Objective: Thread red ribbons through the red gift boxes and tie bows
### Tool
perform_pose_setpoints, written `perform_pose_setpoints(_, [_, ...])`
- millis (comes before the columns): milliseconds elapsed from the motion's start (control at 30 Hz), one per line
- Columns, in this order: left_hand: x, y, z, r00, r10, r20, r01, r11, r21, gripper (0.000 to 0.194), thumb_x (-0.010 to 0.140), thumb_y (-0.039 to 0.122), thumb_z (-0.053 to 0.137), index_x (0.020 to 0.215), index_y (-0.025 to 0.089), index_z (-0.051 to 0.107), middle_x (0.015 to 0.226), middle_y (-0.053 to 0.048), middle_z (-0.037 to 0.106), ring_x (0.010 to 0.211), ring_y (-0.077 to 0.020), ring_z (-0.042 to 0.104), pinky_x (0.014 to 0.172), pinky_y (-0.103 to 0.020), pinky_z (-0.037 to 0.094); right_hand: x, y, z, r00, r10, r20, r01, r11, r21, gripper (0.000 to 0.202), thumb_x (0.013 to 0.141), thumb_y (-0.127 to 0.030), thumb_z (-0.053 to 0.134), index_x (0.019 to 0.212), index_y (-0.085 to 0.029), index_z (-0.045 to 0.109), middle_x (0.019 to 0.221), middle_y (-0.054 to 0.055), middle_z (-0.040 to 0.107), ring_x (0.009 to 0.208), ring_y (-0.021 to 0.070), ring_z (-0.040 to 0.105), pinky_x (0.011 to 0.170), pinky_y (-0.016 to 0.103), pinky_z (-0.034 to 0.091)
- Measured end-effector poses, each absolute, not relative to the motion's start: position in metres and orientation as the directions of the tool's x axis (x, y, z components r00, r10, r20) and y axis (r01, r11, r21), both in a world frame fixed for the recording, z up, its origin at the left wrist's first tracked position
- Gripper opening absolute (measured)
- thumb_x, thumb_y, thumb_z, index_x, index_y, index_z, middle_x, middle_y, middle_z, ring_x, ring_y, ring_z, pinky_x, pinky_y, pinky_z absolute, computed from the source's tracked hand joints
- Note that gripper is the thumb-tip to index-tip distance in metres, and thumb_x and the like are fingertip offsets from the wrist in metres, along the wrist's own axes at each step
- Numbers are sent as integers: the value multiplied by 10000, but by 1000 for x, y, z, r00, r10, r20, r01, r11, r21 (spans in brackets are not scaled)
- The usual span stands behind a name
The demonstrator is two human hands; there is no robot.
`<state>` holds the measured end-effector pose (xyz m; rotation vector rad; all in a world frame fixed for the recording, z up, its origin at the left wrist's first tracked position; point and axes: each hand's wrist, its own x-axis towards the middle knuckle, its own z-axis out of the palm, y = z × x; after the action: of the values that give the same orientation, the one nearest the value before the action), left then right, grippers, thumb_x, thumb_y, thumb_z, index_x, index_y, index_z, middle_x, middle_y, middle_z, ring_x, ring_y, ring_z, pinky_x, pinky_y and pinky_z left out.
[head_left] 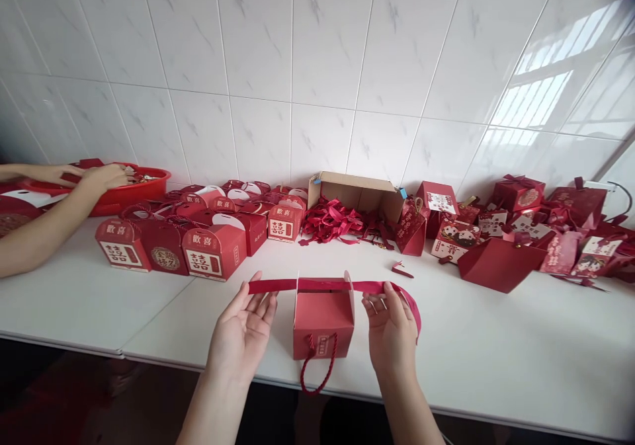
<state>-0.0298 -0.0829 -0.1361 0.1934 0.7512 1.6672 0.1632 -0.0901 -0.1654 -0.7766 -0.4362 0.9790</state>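
Note:
A small red gift box [323, 309] stands at the table's front edge, its white-backed side flaps upright. From its front hangs a twisted red cord handle [317, 387]. A dark red ribbon [368, 286] runs level across the top of the box and stretches out on both sides. My left hand [244, 329] pinches one end of it, palm turned up, left of the box. To the right, my right hand [391, 326] pinches the ribbon between thumb and fingers, and a loose tail curls down past the wrist side. Neither hand touches the box itself.
Several red boxes [214, 250] stand back left. Behind sits an open cardboard carton [357, 184] with a pile of red ribbons [331, 220]. Assorted red boxes [501, 263] crowd the right. Another person's hands [102, 177] reach into a red basin [153, 187] at left.

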Motion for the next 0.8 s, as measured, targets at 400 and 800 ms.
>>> perform_pose_setpoints(400, [-28,-75,-98,-328,943,63,-610,-262,748,252,748,272,697,987,193,717,978,-30,684,807,-119,629,685,-220,530,185,-92,-137,371,928,35,-708,308,-635,45,756,-236,669,751,-191,666,890,34,744,1035,221,672,960,386,516])
perform_pose_setpoints(800, [-31,-76,-99,-349,924,153,-551,-335,764,261,662,309,790,892,200,737,894,-8,699,796,-120,623,690,-230,508,188,-93,-143,413,904,114,-608,367,-704,90,733,-261,715,746,-175,692,857,29,736,796,215,718,917,446,529])
